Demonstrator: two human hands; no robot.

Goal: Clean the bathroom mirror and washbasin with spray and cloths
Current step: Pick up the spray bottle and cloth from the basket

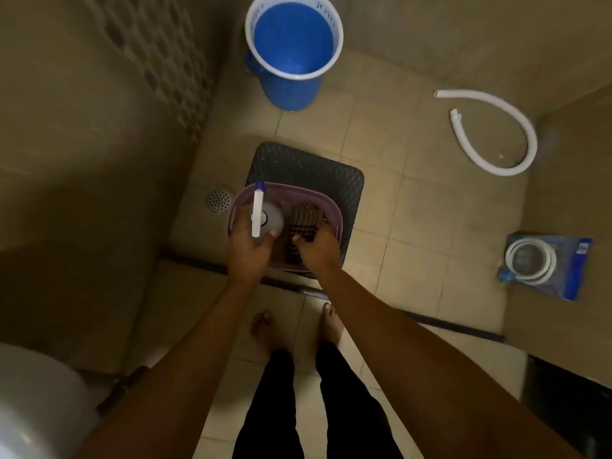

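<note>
Step in hand: fetching supplies; judging by the reach into the basket, neither mirror nor washbasin is being cleaned yet, and neither is in view.
Left hand (246,250): fingers curled round the spray bottle (265,220), which stands in the left half of the basket.
Right hand (318,248): fingers curled down onto the checked cloth (303,223) in the right half; it seems to pinch it, though the grip is partly hidden.
Basket (332,210): mauve plastic, rounded-square, perforated walls, sitting on a dark stool (331,173) with a woven-textured top.
Bottle: pale translucent round body, white trigger head with a blue nozzle tip.
Cloth: soft, folded, dark-and-light weave.
Next move: probably lifting both items clear of the basket walls together, then turning to the basin.
Floor: beige matte tiles, round metal drain (219,200), blue bucket (293,51) with white rim, ribbed white hose (496,134).
</note>
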